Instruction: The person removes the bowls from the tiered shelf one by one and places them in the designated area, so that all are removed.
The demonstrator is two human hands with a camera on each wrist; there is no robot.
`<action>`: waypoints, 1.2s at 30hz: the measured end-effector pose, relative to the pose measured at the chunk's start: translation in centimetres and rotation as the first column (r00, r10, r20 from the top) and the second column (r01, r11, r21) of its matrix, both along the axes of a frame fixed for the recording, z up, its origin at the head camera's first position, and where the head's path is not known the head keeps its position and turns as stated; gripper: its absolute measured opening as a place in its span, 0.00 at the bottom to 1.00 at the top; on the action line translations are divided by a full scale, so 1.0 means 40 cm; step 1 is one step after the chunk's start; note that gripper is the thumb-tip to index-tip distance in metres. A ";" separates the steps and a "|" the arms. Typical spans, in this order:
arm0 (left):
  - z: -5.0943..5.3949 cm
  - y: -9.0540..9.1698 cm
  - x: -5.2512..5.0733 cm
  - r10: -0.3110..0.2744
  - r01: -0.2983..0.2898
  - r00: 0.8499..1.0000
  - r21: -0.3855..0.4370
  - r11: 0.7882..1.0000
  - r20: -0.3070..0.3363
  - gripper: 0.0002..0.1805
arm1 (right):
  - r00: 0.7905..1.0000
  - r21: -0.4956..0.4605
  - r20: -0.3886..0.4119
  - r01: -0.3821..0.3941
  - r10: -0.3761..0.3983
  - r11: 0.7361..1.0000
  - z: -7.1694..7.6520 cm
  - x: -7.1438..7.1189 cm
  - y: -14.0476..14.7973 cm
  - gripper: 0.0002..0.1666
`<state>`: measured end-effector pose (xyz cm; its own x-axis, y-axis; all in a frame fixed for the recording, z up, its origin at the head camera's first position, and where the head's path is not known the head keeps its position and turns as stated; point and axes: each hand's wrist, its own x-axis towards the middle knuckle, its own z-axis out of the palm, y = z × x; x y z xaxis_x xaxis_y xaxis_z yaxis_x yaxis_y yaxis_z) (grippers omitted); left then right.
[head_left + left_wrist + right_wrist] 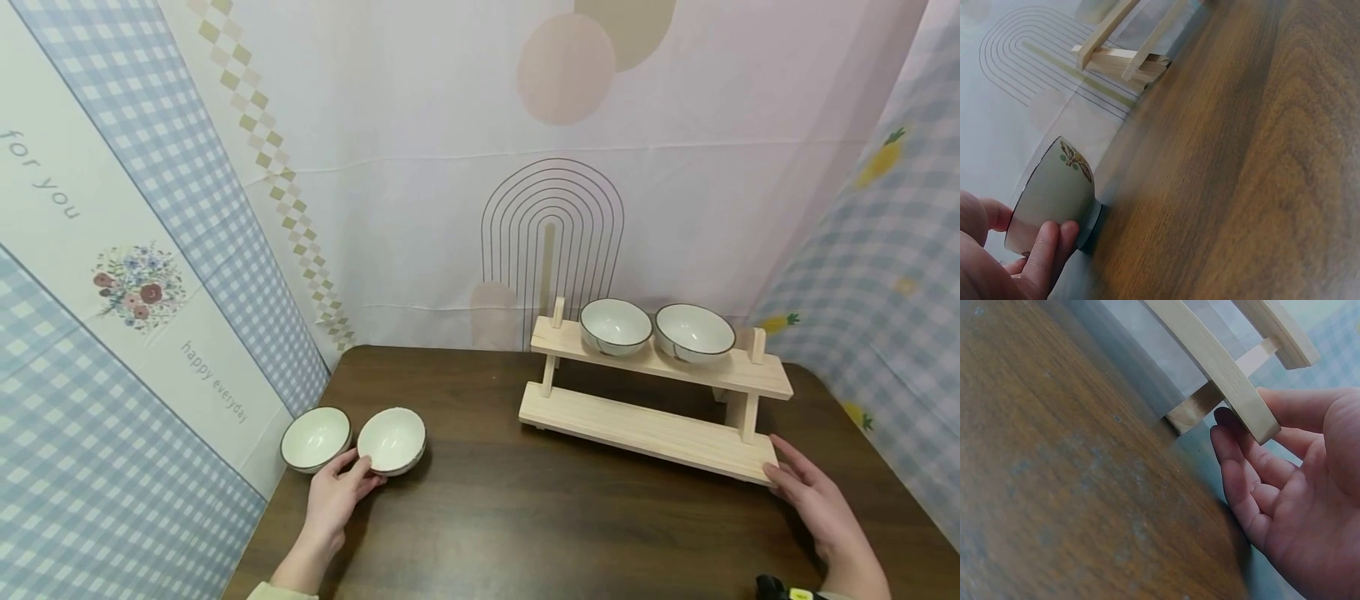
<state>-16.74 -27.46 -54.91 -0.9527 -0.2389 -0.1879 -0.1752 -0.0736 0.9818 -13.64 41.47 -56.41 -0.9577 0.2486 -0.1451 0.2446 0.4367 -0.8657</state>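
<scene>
Head view has the held bowl, a white ceramic one with a dark rim, at the left of the scene, right of a matching bowl and just beside it. The left hand pinches its near left side, thumb at the rim and fingers against the outer wall. In the left wrist view a brown-and-green leaf motif shows on that wall; the foot lies in shadow, so I cannot tell whether it rests on the table or sits slightly off it.

Well apart, on the right, stands a two-tier wooden shelf. The right hand holds the right end of its lower tier, the board between thumb and fingers; how firmly, the pictures do not show. On the upper tier two more bowls stand upright side by side, a left one and a right one.

Judging by this layout, the work looks about half done: two bowls are up on the shelf, and two at the left seem to be what is left.

Counted: four bowls, one shelf with two tiers, two hands, one dark wooden table. Behind hangs a pale printed cloth, with blue checked cloth at the left.
</scene>
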 end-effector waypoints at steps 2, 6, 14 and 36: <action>0.003 -0.001 0.002 0.004 -0.004 1.000 -0.002 1.000 0.003 0.32 | 1.000 -0.003 0.001 0.001 -0.001 1.000 0.001 0.001 0.000 0.51; 0.009 -0.004 0.006 0.004 -0.004 1.000 -0.003 1.000 0.010 0.33 | 1.000 0.000 0.007 0.001 -0.001 1.000 0.003 0.003 -0.001 0.51; 0.009 -0.012 0.007 0.003 -0.003 1.000 -0.005 1.000 0.024 0.35 | 0.999 -0.004 0.040 -0.001 0.001 1.000 0.002 0.003 -0.001 0.51; 0.113 -0.052 0.028 -0.197 0.209 0.977 -0.504 0.838 0.078 0.33 | 0.997 -0.044 0.077 -0.011 0.014 0.999 -0.007 -0.012 0.005 0.53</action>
